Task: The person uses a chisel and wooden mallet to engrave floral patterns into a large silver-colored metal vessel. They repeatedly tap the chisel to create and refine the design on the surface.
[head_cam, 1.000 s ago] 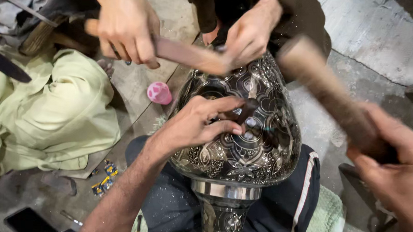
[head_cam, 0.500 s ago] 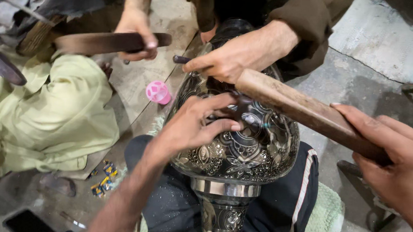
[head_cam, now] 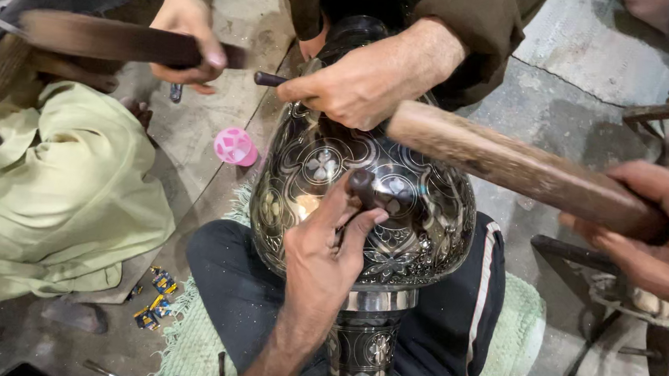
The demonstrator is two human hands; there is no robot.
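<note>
Against the engraved metal vase, left hand pinches a punch, probably; right hand grips the wooden mallet angled toward it.

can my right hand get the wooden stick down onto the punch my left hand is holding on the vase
Probably yes. The right hand holds the wooden stick just above the punch, which the left hand pins to the vase. The other person's hand sits close but beside that path.

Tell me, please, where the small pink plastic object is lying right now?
In the head view, the pink plastic object lies on the floor left of the engraved metal vase, below a co-worker's hand holding a wooden mallet.
</note>
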